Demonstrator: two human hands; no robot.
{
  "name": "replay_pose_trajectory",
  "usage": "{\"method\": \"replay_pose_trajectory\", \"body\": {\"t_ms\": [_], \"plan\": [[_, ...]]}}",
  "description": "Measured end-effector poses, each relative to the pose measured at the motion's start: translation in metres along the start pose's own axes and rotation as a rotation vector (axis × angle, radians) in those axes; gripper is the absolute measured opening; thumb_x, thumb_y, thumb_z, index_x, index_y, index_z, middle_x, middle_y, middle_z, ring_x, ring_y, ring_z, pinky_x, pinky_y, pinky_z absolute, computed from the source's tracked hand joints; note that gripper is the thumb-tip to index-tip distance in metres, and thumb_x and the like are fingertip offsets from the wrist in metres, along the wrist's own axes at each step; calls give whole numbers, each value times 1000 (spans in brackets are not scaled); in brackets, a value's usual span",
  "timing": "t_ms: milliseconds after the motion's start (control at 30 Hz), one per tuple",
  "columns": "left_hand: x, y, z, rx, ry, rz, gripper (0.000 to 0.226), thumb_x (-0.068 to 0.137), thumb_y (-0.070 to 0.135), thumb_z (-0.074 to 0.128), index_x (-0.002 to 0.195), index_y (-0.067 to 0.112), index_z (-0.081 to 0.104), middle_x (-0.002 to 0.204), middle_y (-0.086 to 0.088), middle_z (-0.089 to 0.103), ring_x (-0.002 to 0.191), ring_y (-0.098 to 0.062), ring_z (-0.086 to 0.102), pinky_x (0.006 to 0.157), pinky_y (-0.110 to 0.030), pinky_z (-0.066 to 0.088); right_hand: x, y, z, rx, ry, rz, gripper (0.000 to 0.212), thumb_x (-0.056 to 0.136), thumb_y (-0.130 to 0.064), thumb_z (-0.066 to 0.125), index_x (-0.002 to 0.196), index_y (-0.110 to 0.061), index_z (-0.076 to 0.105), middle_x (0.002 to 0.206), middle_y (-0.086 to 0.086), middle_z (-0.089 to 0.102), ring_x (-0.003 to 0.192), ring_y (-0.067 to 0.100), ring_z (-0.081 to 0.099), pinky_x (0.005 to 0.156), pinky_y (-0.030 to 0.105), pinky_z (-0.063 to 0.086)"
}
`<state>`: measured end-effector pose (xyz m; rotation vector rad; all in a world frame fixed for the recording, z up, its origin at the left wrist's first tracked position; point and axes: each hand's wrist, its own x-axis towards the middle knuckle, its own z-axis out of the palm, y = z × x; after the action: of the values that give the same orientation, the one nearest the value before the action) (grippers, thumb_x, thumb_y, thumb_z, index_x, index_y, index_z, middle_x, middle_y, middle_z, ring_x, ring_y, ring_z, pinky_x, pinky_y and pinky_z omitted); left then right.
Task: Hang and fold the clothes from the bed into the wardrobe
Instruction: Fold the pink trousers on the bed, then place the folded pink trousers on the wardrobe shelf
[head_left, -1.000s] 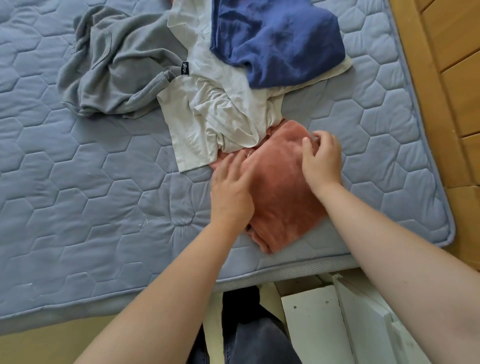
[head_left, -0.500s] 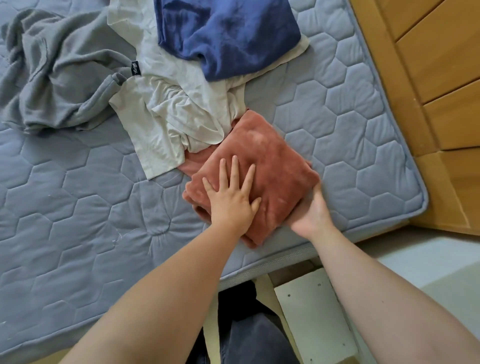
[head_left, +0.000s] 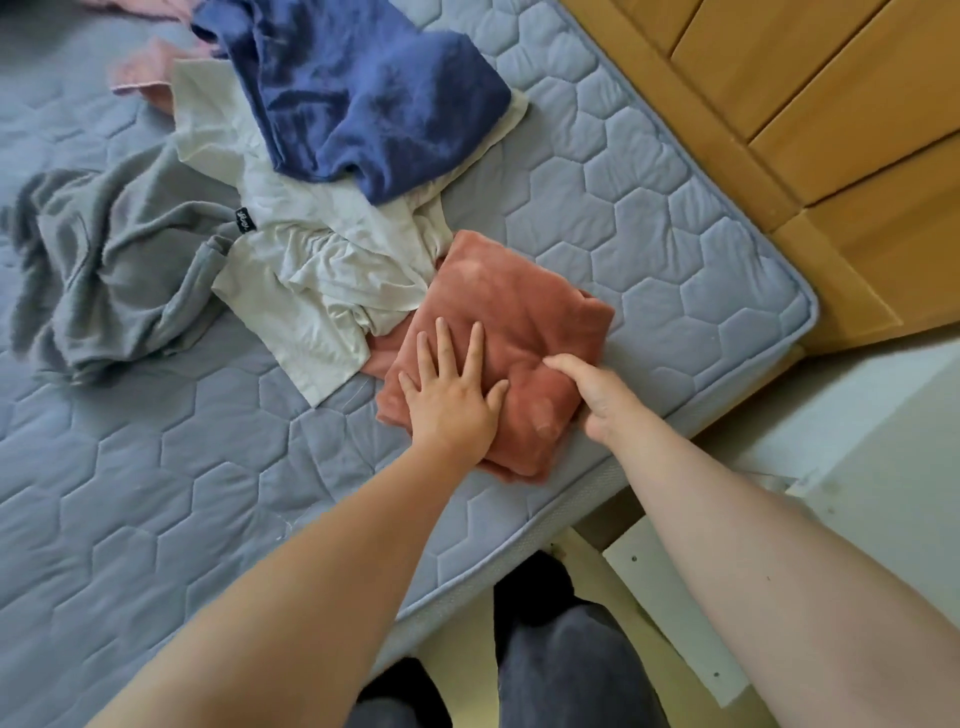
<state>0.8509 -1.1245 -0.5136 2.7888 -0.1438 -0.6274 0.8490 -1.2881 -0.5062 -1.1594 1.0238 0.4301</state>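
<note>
A folded rust-red garment (head_left: 514, 317) lies near the corner of the blue-grey quilted mattress (head_left: 649, 218). My left hand (head_left: 447, 400) presses flat on its near left part, fingers straight and spread. At the garment's near right edge, my right hand (head_left: 597, 400) grips it with the thumb on top and the fingers tucked under the cloth. Beyond it lie a crumpled white shirt (head_left: 311, 249), a dark blue garment (head_left: 363, 98) on top of the shirt, and a grey garment (head_left: 114, 265) to the left.
A pink cloth (head_left: 150, 73) shows at the far left of the bed. Wooden panelling (head_left: 831, 104) rises beyond the mattress on the right. White boards (head_left: 670, 603) lie on the floor beside my dark trouser legs (head_left: 561, 649).
My right hand moved from the garment's far side to its near right edge, and its thumb now lies on top. My left hand stayed flat on the garment. The view shifted.
</note>
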Motion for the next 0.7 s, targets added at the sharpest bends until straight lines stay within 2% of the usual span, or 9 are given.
{"method": "replay_pose_trajectory", "body": {"t_ms": [67, 167, 233, 267, 400, 500, 567, 633, 700], "plan": [[-18, -1, -18, -27, 9, 28, 71, 94, 57, 28, 152, 30, -4, 160, -8, -12, 146, -27, -12, 116, -55, 8, -28, -5, 3, -54, 41, -90, 22, 75, -15, 76, 95, -12, 69, 89, 4, 71, 81, 17, 66, 66, 26, 54], [-48, 6, -51, -57, 44, 157, 77, 94, 50, 38, 153, 17, 1, 160, -7, -10, 147, -24, -9, 116, -54, 11, -84, -17, 1, -219, 109, -245, 18, 72, -21, 78, 84, -23, 65, 88, -3, 70, 79, 11, 65, 70, 22, 53], [-70, 17, -78, -72, 80, 268, 83, 90, 43, 49, 152, 11, 4, 160, -7, -8, 147, -24, -5, 116, -53, 11, -130, -30, -3, -396, 176, -376, 17, 71, -23, 78, 75, -28, 61, 75, -12, 65, 69, 2, 59, 58, 9, 46], [-83, 23, -93, -79, 102, 324, 86, 88, 41, 53, 152, 10, 5, 160, -7, -6, 147, -24, -4, 117, -51, 10, -155, -36, -6, -489, 220, -431, 17, 71, -25, 77, 72, -28, 60, 70, -15, 62, 66, 0, 56, 53, 9, 43], [-132, 47, -158, -77, 230, 656, 88, 83, 32, 61, 153, 20, 8, 160, -10, 3, 147, -30, 3, 116, -47, 8, -260, -49, -28, -738, 353, -557, 14, 70, -29, 71, 67, -26, 58, 73, -5, 65, 76, 18, 63, 65, 26, 43], [-172, 85, -209, 27, 250, 1021, 101, 79, 44, 66, 151, 29, -3, 160, -7, 0, 147, -29, -2, 116, -50, 5, -340, -46, -47, -896, 455, -625, 12, 72, -32, 67, 74, -28, 56, 79, -3, 65, 77, 21, 61, 66, 32, 49], [-207, 122, -238, 94, 238, 1213, 104, 75, 53, 66, 152, 28, 0, 160, -3, 1, 147, -26, -5, 117, -54, 4, -394, -38, -64, -1001, 515, -655, 16, 75, -35, 61, 73, -32, 46, 79, -5, 62, 74, 21, 60, 63, 32, 46], [-246, 160, -259, 249, 200, 1365, 105, 72, 59, 65, 152, 24, 7, 160, 2, 4, 146, -22, -7, 117, -54, 4, -448, -26, -86, -1084, 598, -652, 19, 77, -37, 57, 68, -32, 41, 73, -8, 58, 73, 22, 60, 60, 31, 42], [-288, 198, -276, 476, 186, 1490, 109, 68, 63, 67, 152, 21, 10, 160, 4, 9, 146, -21, -8, 116, -52, 0, -501, -11, -111, -1135, 676, -650, 11, 77, -40, 56, 73, -31, 48, 75, -8, 60, 76, 22, 60, 63, 32, 44]]}}
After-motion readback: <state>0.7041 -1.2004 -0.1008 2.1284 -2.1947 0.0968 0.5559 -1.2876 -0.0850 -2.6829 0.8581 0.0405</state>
